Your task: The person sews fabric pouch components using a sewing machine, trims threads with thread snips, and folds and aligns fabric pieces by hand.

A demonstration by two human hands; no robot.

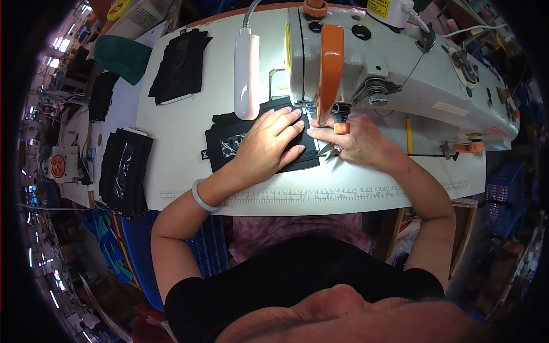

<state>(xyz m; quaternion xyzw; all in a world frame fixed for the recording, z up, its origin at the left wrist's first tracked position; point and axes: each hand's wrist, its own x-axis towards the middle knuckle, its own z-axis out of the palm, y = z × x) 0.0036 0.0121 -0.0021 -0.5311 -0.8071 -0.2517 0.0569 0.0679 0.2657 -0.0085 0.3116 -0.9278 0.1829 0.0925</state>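
A black fabric piece with a clear plastic window [230, 146] lies on the white table, its far right edge under the needle area of the sewing machine [394, 74]. My left hand [267, 142] rests flat on this fabric, fingers stretched toward the needle. Beside its right edge, my right hand [361, 140] is closed around small metal thread snips [328, 151], blades pointing left over the fabric edge. The thumb and forefinger of that hand touch near the same edge. The machine's orange lever and head partly hide the right fingertips and the stitching spot.
A white lamp [247, 77] hangs just left of the machine head. Black fabric stacks [182, 66] lie at the far left, with another black stack [124, 171] nearer. A ruler strip [286, 197] runs along the front edge. A yellow stick [409, 136] stands under the machine arm.
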